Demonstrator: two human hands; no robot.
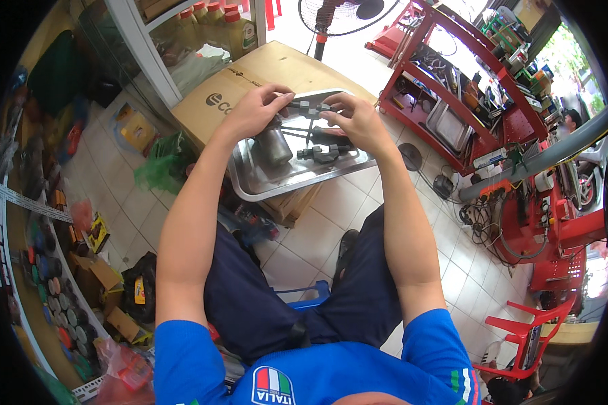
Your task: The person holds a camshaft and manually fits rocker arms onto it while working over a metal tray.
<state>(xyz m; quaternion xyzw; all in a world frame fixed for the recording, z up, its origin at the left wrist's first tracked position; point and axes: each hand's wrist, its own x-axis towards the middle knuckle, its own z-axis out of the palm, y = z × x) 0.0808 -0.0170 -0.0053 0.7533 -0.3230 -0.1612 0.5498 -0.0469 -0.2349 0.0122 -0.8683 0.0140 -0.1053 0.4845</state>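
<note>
My left hand pinches the left end of a dark metal fitting with block-like, nut-shaped sections. At its other end, the fingers of my right hand are closed. Both hands hold the part above a shallow metal tray. Inside the tray, below my left hand, is a grey metal canister. A similar dark metal fitting lies to the canister's right. Under my right hand a black-handled tool is partly covered. Thin dark rods cross the tray behind these parts.
The tray rests on a large cardboard box. A red tool cart stands at the right, a fan beyond the box. Green plastic bags and shelves of cans are at left. A red plastic chair stands lower right.
</note>
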